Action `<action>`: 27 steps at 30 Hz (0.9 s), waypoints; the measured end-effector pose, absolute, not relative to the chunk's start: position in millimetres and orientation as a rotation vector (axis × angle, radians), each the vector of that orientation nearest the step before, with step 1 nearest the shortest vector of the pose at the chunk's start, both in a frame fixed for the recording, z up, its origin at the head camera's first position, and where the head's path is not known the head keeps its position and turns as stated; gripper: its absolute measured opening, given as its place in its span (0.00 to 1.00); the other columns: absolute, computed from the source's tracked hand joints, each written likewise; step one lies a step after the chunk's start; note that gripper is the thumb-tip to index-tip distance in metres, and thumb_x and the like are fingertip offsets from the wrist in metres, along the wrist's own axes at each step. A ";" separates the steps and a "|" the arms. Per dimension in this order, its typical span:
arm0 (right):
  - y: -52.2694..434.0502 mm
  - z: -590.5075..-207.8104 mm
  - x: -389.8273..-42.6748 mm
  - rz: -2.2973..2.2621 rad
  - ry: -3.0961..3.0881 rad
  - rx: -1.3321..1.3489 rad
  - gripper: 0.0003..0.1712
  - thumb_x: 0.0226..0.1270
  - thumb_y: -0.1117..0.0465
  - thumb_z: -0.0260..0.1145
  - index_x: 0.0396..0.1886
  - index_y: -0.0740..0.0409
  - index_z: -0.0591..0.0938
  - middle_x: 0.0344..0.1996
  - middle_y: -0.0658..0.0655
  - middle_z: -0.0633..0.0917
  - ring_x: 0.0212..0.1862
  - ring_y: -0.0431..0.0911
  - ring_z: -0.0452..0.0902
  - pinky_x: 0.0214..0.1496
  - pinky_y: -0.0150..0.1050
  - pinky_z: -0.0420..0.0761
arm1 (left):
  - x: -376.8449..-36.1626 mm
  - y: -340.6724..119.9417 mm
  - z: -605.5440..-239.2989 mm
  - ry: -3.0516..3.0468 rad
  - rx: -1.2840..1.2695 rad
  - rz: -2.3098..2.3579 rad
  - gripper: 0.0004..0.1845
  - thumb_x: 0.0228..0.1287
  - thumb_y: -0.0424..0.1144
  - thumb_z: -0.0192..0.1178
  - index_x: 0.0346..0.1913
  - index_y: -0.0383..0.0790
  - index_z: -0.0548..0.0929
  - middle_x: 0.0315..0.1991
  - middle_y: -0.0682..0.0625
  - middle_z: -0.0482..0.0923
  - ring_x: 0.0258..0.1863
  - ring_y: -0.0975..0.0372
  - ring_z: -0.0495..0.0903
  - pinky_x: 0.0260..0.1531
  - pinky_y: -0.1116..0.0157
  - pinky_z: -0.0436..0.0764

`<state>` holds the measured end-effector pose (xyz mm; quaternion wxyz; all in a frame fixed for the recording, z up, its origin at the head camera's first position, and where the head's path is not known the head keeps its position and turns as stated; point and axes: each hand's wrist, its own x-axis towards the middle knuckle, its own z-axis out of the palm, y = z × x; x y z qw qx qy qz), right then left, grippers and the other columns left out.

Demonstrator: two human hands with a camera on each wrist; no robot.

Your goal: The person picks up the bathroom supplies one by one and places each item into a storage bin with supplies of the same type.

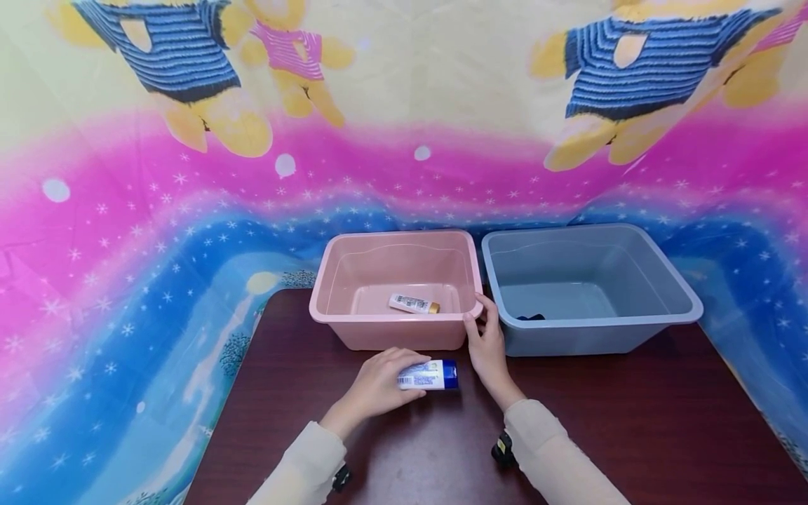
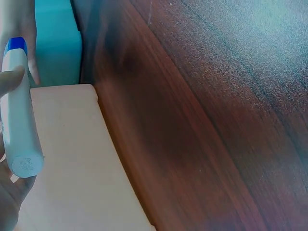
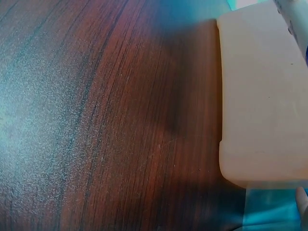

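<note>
My left hand (image 1: 381,382) grips a white bottle with a blue cap (image 1: 424,374), held sideways in front of the pink bin (image 1: 394,333). In the left wrist view, the thumb and fingers lie around the bottle (image 2: 21,115), and its round base faces the camera. My right hand (image 1: 489,351) holds the pink bin at its front right corner, thumb on the front side and fingers by the right rim. Inside that bin lies a white tube with a gold cap (image 1: 412,304). Only part of the right hand's finger (image 3: 302,204) shows in the right wrist view.
A grey-blue bin (image 1: 593,340) stands close to the right of the pink one, with a small dark object (image 1: 532,317) partly hidden behind its front wall. Both sit on a dark brown wooden table (image 1: 429,449). A printed cloth (image 1: 404,161) hangs behind.
</note>
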<state>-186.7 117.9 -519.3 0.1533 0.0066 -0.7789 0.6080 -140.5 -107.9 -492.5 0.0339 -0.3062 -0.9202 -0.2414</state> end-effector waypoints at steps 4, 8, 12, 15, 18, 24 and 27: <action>118.3 -519.4 -187.1 1.747 -2.234 0.022 0.28 0.78 0.53 0.56 0.72 0.47 0.62 0.68 0.65 0.68 0.64 0.55 0.67 0.64 0.57 0.69 | -138.8 -110.2 -486.6 -2.805 -0.968 -0.718 0.30 0.50 0.49 0.76 0.60 0.51 0.82 0.54 0.58 0.81 0.48 0.64 0.78 0.46 0.61 0.78; 118.6 -520.5 -188.0 1.750 -2.234 0.023 0.28 0.77 0.53 0.56 0.72 0.46 0.62 0.68 0.66 0.68 0.63 0.55 0.68 0.63 0.57 0.70 | -138.8 -112.9 -480.0 -2.781 -0.987 -0.676 0.30 0.50 0.50 0.76 0.59 0.52 0.82 0.53 0.59 0.82 0.47 0.65 0.78 0.45 0.62 0.78; 118.8 -520.8 -187.9 1.755 -2.225 0.019 0.27 0.77 0.53 0.57 0.72 0.46 0.63 0.68 0.66 0.68 0.64 0.55 0.68 0.63 0.56 0.70 | -138.3 -115.0 -475.0 -2.775 -1.005 -0.655 0.30 0.50 0.51 0.76 0.59 0.53 0.82 0.52 0.60 0.81 0.47 0.66 0.78 0.46 0.64 0.78; 118.8 -520.4 -187.3 1.755 -2.220 0.020 0.27 0.77 0.54 0.57 0.72 0.46 0.63 0.69 0.65 0.68 0.64 0.55 0.67 0.63 0.56 0.70 | -137.1 -116.4 -473.2 -2.768 -1.024 -0.640 0.30 0.51 0.51 0.75 0.59 0.53 0.82 0.53 0.60 0.81 0.47 0.66 0.78 0.46 0.63 0.78; 119.0 -520.0 -187.1 1.758 -2.224 0.020 0.28 0.77 0.55 0.57 0.72 0.46 0.63 0.69 0.65 0.68 0.64 0.55 0.67 0.63 0.56 0.70 | -136.5 -117.8 -472.2 -2.752 -1.048 -0.598 0.30 0.51 0.51 0.75 0.59 0.53 0.82 0.53 0.60 0.81 0.47 0.66 0.78 0.46 0.63 0.78; 119.9 -518.8 -187.6 1.763 -2.238 0.018 0.28 0.77 0.54 0.57 0.72 0.46 0.62 0.69 0.64 0.67 0.64 0.55 0.67 0.62 0.56 0.71 | -137.7 -121.1 -467.7 -2.691 -1.088 -0.513 0.29 0.51 0.51 0.74 0.59 0.53 0.82 0.52 0.60 0.81 0.47 0.66 0.78 0.47 0.64 0.77; 120.2 -519.7 -188.6 1.763 -2.238 0.019 0.28 0.77 0.54 0.56 0.72 0.47 0.62 0.69 0.64 0.67 0.64 0.55 0.67 0.62 0.56 0.70 | -138.7 -122.7 -464.5 -2.666 -1.087 -0.516 0.30 0.50 0.50 0.75 0.59 0.53 0.82 0.52 0.60 0.82 0.47 0.66 0.78 0.47 0.64 0.78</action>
